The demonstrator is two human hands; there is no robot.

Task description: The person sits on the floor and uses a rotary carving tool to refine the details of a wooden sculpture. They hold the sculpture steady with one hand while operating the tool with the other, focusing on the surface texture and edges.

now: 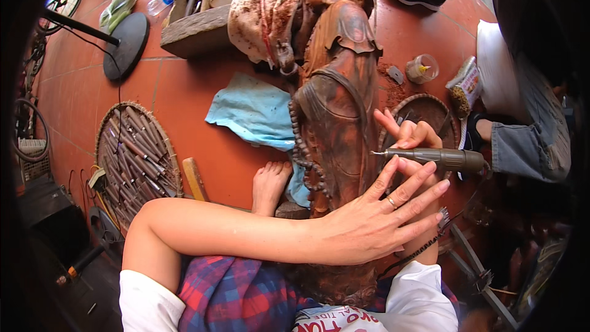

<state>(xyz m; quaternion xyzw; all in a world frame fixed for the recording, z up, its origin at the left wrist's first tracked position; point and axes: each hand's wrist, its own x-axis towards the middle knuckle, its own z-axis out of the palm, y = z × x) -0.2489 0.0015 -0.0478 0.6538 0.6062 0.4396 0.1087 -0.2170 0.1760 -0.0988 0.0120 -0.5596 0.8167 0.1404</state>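
My right hand point(418, 134) grips a dark olive rotary tool handpiece point(452, 160), its thin metal tip pointing left over the carving. My left hand point(375, 218), with a gold ring, crosses over my right wrist. Its fingers are stretched out and apart, the index fingertip at the handpiece's nose; its thumb cannot be made out. Beneath the tip lies a long reddish-brown wooden carving point(344, 98), a robed figure with a bead string down its left side. Its head points away from me, and its near end rests by my lap.
A round basket point(179, 169) of carving tools stands left, beside a wooden mallet-like piece point(195, 179). A blue cloth point(252, 107), stained cloth point(261, 15) and wooden box point(203, 34) lie beyond. Right are a small tub point(423, 69), a shallow basket point(424, 106) and another person's leg point(522, 150).
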